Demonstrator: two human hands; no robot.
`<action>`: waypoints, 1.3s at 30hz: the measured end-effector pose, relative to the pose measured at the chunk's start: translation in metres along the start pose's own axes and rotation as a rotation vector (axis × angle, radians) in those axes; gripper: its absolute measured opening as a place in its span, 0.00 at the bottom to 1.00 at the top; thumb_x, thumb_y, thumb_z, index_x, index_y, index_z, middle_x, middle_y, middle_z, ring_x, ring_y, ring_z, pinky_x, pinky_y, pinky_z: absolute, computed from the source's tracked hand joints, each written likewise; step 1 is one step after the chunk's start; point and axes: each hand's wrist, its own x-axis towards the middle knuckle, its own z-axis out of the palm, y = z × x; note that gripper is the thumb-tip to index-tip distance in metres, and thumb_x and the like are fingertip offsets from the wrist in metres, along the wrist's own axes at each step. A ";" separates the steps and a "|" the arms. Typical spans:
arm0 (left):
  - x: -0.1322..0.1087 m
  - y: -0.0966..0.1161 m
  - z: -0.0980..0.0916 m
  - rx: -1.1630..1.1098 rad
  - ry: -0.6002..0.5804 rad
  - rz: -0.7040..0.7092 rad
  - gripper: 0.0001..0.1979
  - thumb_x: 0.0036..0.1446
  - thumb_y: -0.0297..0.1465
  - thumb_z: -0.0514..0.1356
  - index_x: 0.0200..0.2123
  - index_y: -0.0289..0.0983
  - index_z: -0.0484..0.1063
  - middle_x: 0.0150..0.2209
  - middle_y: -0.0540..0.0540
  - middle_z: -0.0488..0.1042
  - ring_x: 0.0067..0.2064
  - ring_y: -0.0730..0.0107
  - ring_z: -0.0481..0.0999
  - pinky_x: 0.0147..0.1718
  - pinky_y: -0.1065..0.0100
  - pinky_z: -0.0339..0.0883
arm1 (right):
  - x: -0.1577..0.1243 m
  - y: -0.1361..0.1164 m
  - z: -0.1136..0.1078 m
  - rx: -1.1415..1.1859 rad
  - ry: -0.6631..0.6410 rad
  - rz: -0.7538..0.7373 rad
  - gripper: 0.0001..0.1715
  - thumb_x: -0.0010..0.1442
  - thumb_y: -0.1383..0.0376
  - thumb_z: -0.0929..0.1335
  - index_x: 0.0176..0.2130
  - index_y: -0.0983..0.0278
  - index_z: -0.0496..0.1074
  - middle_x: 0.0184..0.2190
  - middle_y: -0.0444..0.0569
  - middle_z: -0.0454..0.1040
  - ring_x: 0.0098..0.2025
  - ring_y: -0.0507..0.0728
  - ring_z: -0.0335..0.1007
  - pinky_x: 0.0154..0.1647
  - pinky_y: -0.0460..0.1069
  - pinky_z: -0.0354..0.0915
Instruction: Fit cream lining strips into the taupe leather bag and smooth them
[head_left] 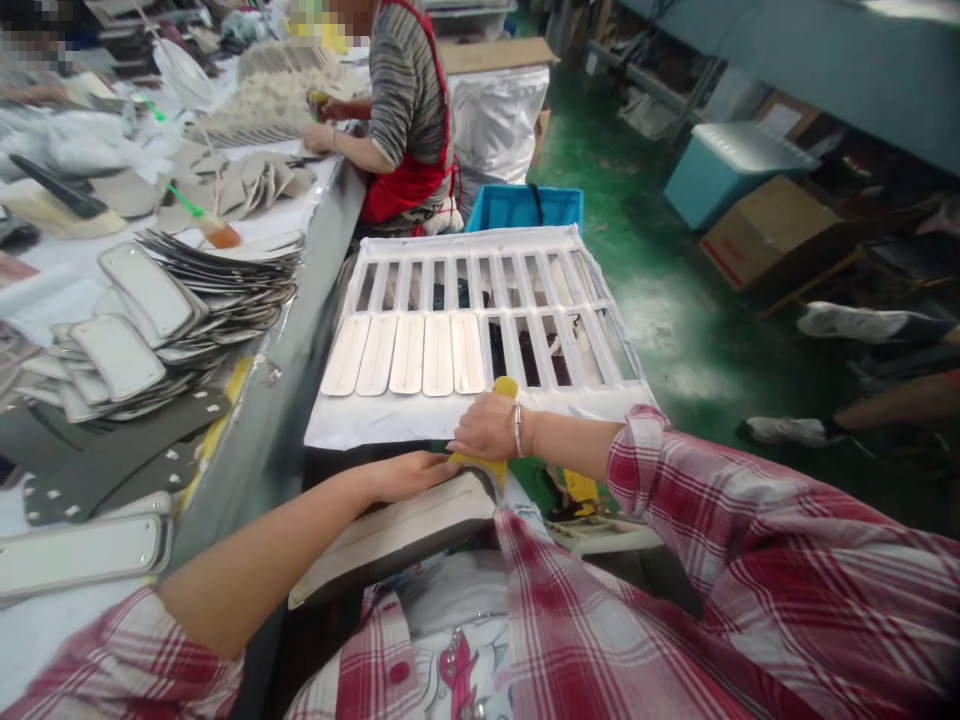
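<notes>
While the right hand point(484, 428) curls around a yellow tool point(506, 387), the left hand point(405, 476) lies, grip hidden, along the pale strip point(420, 520) before the plaid shirt point(592, 610). It seems light and stiff; hold its long edges.

A long cream-coloured panel point(401, 528), dark along its near side, lies aslant at near centre, its left end closer than its right. Just over that right end, a yellow hand tool point(487, 470) points toward the far side, its middle hidden.
</notes>
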 end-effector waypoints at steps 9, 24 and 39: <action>0.006 0.014 0.021 0.324 0.053 -0.074 0.32 0.59 0.50 0.35 0.53 0.34 0.61 0.48 0.38 0.70 0.48 0.57 0.69 0.49 0.59 0.59 | -0.017 0.002 0.015 0.075 0.064 -0.053 0.27 0.65 0.56 0.54 0.27 0.65 0.72 0.25 0.49 0.73 0.27 0.55 0.67 0.28 0.48 0.52; -0.002 0.036 0.054 0.656 0.304 -0.058 0.45 0.49 0.56 0.49 0.61 0.30 0.44 0.61 0.36 0.51 0.60 0.56 0.54 0.56 0.60 0.49 | -0.080 -0.019 0.010 0.256 -0.198 0.601 0.30 0.65 0.53 0.51 0.35 0.65 0.71 0.32 0.54 0.74 0.37 0.60 0.70 0.35 0.50 0.60; -0.005 0.032 0.089 0.809 0.589 -0.018 0.46 0.43 0.41 0.59 0.61 0.30 0.40 0.53 0.35 0.61 0.50 0.51 0.62 0.50 0.56 0.54 | -0.130 -0.061 0.026 1.600 -0.239 0.558 0.11 0.62 0.58 0.59 0.40 0.63 0.55 0.27 0.43 0.69 0.17 0.48 0.65 0.18 0.43 0.64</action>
